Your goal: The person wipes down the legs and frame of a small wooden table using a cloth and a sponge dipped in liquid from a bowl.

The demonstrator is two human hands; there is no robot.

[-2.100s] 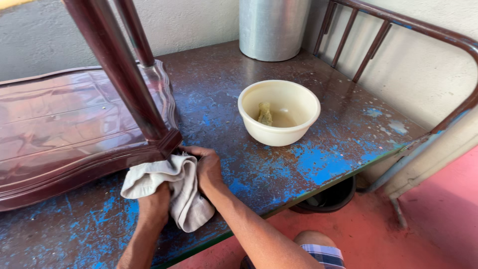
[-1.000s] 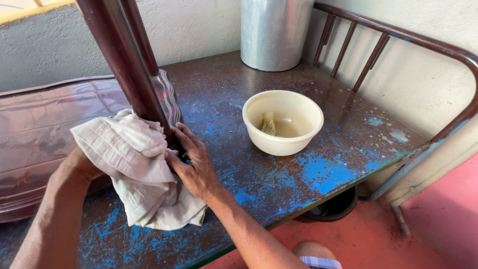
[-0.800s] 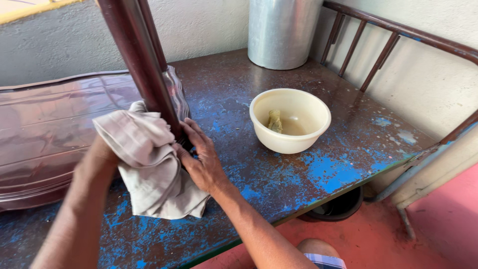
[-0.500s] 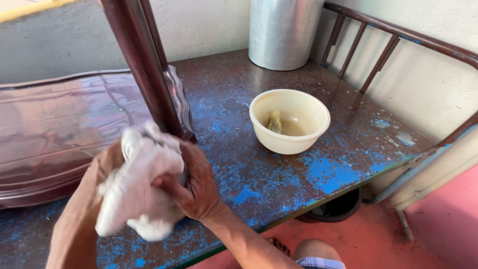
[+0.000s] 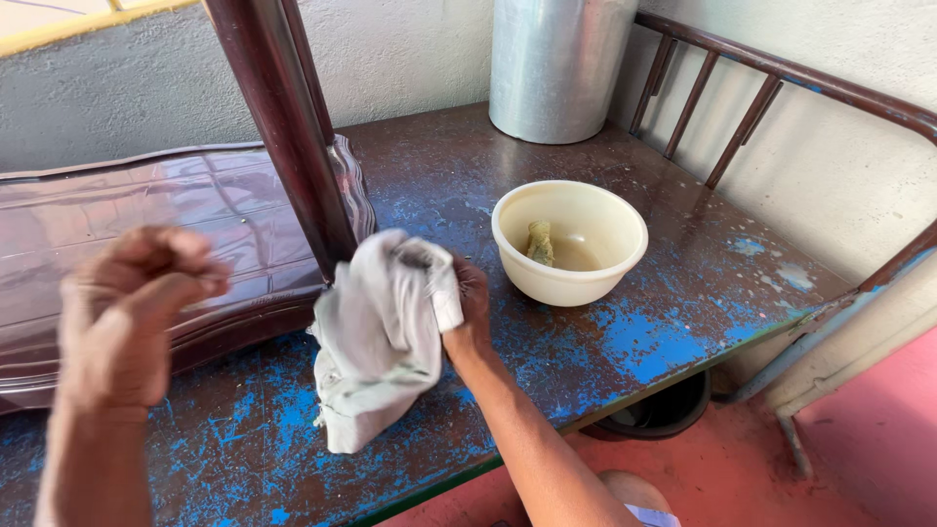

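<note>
My right hand [image 5: 470, 314] grips a crumpled off-white cloth [image 5: 381, 337], which hangs in front of it above the worn blue table [image 5: 625, 342]. My left hand [image 5: 132, 312] is raised at the left, blurred, with its fingers curled in and nothing in it. Both hands are close to the dark red wooden leg [image 5: 288, 127] of an upturned piece of furniture, whose glossy dark red top [image 5: 127, 224] lies on the table at the left. The cloth hangs just right of the foot of that leg.
A cream bowl [image 5: 571, 244] with a little liquid and a small lump in it stands right of my right hand. A metal cylinder [image 5: 556, 63] stands at the back by the wall. A dark red rail [image 5: 781, 78] borders the table's right side.
My left hand has let go of the cloth and pulled away to the left. The cloth, which was lifted off the table by both hands, now hangs from my right hand alone.
</note>
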